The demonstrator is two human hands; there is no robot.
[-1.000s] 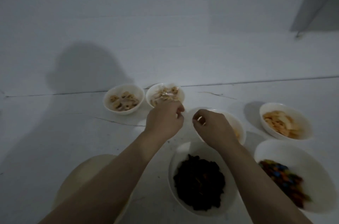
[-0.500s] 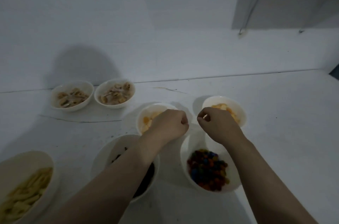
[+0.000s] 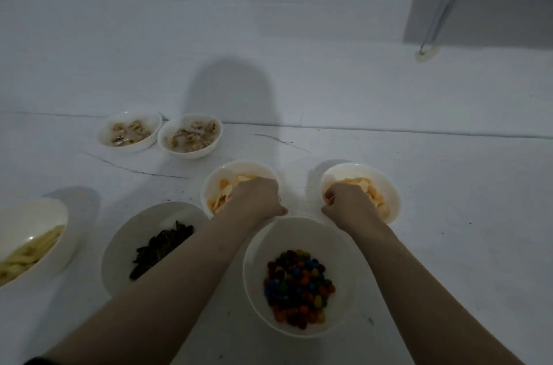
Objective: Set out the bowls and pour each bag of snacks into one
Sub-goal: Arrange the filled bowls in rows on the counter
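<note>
White table (image 3: 449, 215), hands in chip bowls (image 3: 236, 173)

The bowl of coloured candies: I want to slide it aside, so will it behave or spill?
The bowl of coloured candies looks wide and filled well below its rim, so it probably slides without tipping. The small round candies would likely roll about if jerked. Its glossy white wall suggests breakable ceramic.

Seven white bowls, upright, filled: two nut bowls (image 3: 129, 132) (image 3: 190, 135) far left, touching; two chip bowls (image 3: 239, 182) (image 3: 362, 188) mid; candy bowl (image 3: 299, 278) near; dark-snack bowl (image 3: 149, 245); fries bowl (image 3: 30, 239) at left edge.
</note>
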